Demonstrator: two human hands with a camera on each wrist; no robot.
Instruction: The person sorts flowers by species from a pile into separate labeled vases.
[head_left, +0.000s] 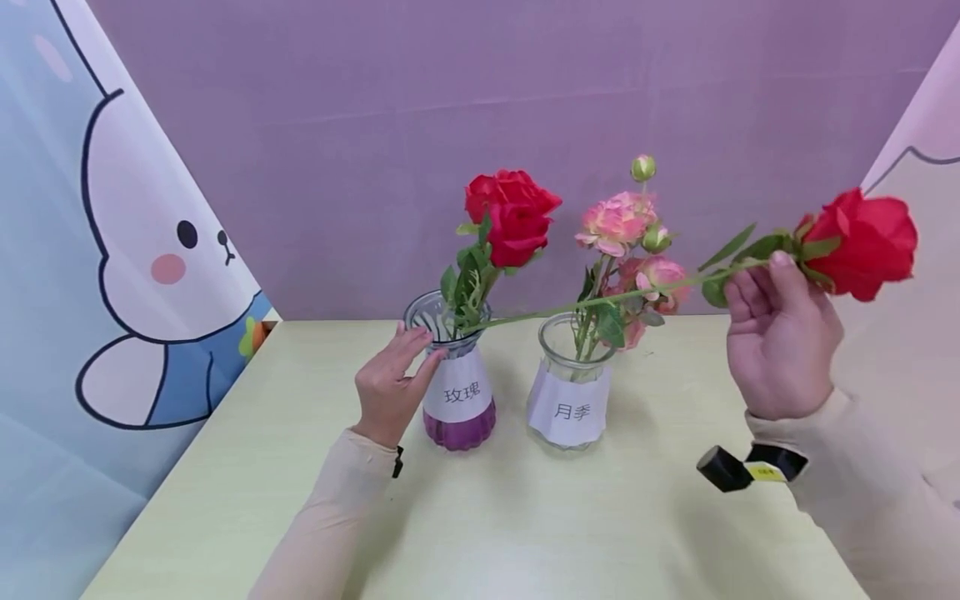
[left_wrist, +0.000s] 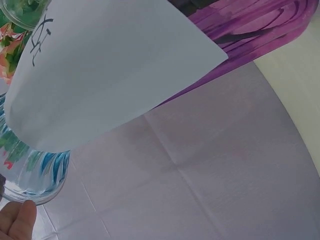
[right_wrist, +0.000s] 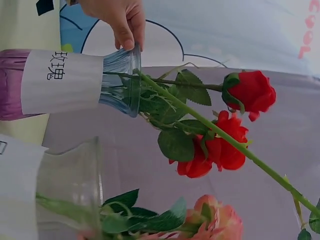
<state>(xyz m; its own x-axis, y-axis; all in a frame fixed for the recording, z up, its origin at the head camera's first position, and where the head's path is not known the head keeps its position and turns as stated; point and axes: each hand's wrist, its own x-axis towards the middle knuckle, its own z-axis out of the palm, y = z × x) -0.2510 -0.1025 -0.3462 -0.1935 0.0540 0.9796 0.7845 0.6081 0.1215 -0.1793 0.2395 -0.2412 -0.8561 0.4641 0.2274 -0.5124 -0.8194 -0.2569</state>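
In the head view my right hand (head_left: 783, 333) pinches a long-stemmed red rose (head_left: 862, 242) just below its bloom. The rose lies nearly level, its stem (right_wrist: 220, 132) slanting down to the left, with the tip at the mouth of a glass vase (head_left: 461, 367). This vase has a purple lower part and a white paper label with Chinese characters. My left hand (head_left: 393, 383) holds the vase at its rim, thumb in front. Several red roses (head_left: 513, 217) stand inside the vase, leaning right. The left wrist view shows the left fingertips (left_wrist: 22, 222) by the rim.
Close on the right stands a clear glass vase (head_left: 570, 392) with its own paper label, holding pink flowers (head_left: 618, 225). Both vases stand on a pale yellow table (head_left: 247, 467). Behind is a purple backdrop (head_left: 420, 125), with a cartoon curtain (head_left: 135, 275) at left.
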